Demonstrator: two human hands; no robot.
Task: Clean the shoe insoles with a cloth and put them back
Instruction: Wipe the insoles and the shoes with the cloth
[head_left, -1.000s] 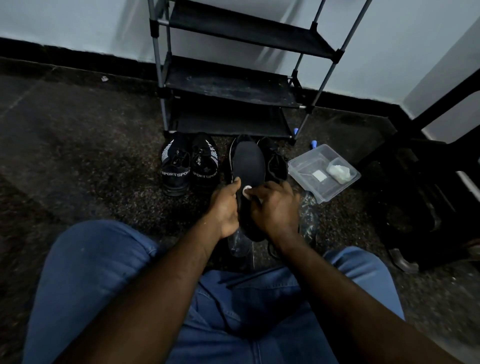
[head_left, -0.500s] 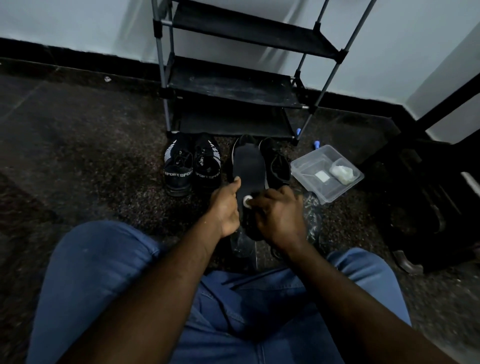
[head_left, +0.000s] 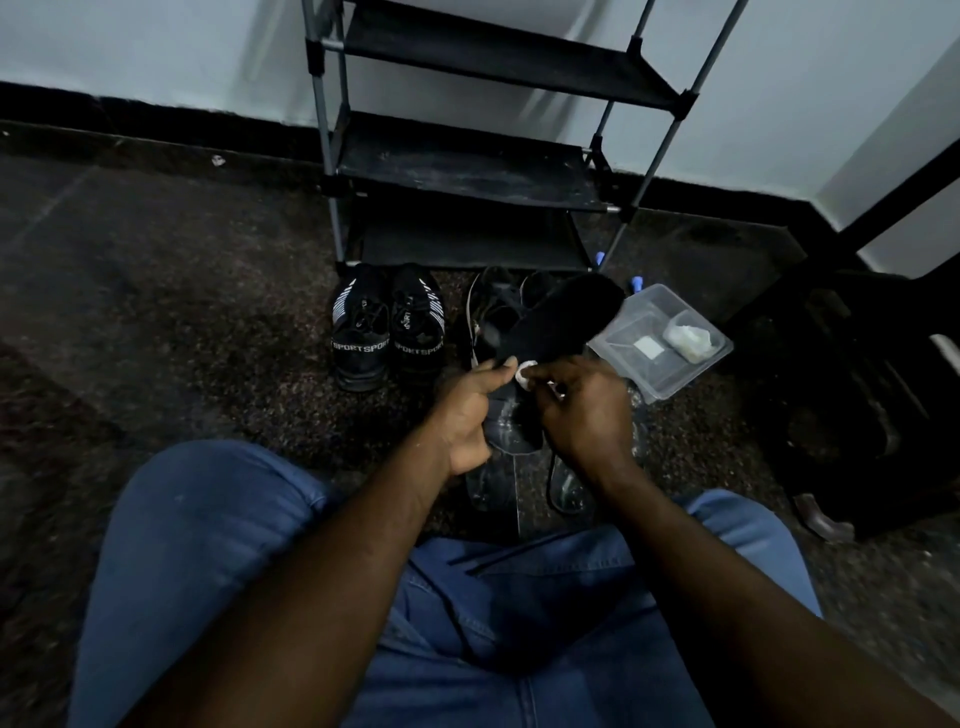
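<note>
Two hands work on one flat black insole (head_left: 561, 317). The left hand (head_left: 467, 410) grips its near end with fingers curled round it. The insole tilts up and away, above the plain black shoes (head_left: 493, 312) it likely came from. The right hand (head_left: 582, 410) pinches a small white cloth (head_left: 523, 373) and presses it on the insole's near end.

To clean it well, the person should hold the insole firm. Then rub in long strokes up to the far end and turn it over.

The dark speckled floor (head_left: 182, 291) also holds black sport shoes with white stripes (head_left: 387, 332). Beside them sits a clear plastic box (head_left: 675, 384) with white bits inside. A black shoe rack with grey poles (head_left: 457, 171) stands by the pale wall (head_left: 156, 41).
</note>
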